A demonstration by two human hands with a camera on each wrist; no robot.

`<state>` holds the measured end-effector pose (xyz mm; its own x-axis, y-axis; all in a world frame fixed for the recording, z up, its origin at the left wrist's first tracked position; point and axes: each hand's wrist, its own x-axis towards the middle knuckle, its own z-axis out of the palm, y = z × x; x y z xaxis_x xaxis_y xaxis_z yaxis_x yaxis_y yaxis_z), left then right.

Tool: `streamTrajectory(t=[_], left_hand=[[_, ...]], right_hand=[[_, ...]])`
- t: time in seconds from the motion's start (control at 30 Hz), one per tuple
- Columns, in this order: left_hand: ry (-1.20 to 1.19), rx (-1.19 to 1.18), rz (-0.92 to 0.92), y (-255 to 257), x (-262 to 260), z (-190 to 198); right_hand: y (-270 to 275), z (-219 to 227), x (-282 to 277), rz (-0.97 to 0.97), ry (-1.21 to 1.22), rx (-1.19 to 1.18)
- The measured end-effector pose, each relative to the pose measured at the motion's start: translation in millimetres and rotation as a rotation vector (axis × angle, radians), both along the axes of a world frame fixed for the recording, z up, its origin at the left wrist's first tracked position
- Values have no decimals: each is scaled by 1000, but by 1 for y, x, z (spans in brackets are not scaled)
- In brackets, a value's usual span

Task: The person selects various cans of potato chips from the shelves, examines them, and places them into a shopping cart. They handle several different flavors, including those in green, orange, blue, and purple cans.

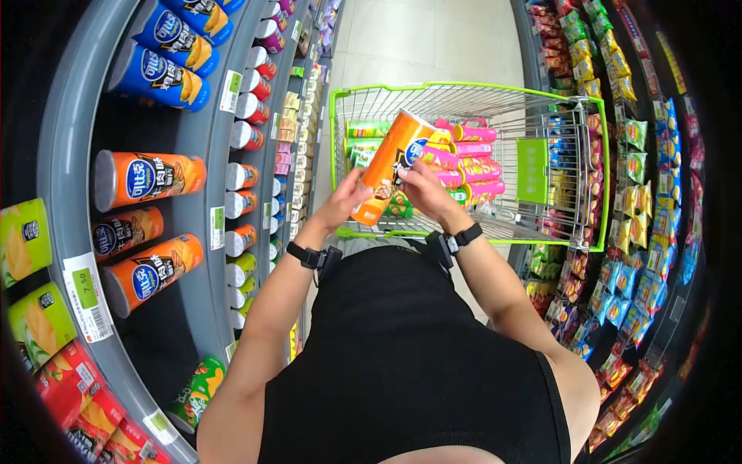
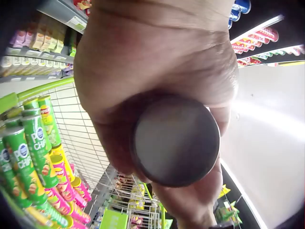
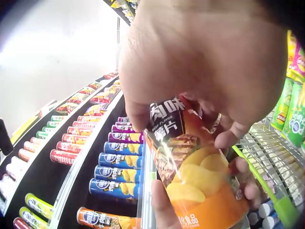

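An orange chip canister (image 1: 384, 174) is held tilted between both hands over the near side of the shopping cart. My left hand (image 1: 343, 203) grips its lower end; in the left wrist view the fingers curl round it beside its round grey end (image 2: 176, 140). My right hand (image 1: 430, 190) holds it along its side, thumb on the label. The right wrist view shows the canister's printed front (image 3: 190, 167) under my right hand (image 3: 205, 62), with fingers of the left hand (image 3: 164, 205) at its lower part.
The cart (image 1: 464, 87) holds pink canisters (image 1: 481, 168) and green canisters (image 1: 367, 129). At the left, a shelf carries orange canisters (image 1: 151, 179), blue canisters (image 1: 162, 75) and a green one (image 1: 202, 387) lying low. Bagged snacks (image 1: 635, 220) line the right shelves.
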<state>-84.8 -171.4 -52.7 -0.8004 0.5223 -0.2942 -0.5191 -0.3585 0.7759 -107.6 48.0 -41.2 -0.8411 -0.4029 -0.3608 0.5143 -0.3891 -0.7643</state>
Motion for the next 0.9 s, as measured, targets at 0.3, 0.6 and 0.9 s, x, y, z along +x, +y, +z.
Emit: streamTrajectory(t=[0.3, 0.6, 0.9], left_hand=[[-25, -501, -295, 60, -17, -6], [612, -1073, -143, 100, 2, -31], [617, -1312, -260, 106, 10, -76]], right_hand=[[36, -66, -39, -25, -68, -66], [69, -113, -76, 323, -40, 169], [148, -202, -144, 553, 810, 991]])
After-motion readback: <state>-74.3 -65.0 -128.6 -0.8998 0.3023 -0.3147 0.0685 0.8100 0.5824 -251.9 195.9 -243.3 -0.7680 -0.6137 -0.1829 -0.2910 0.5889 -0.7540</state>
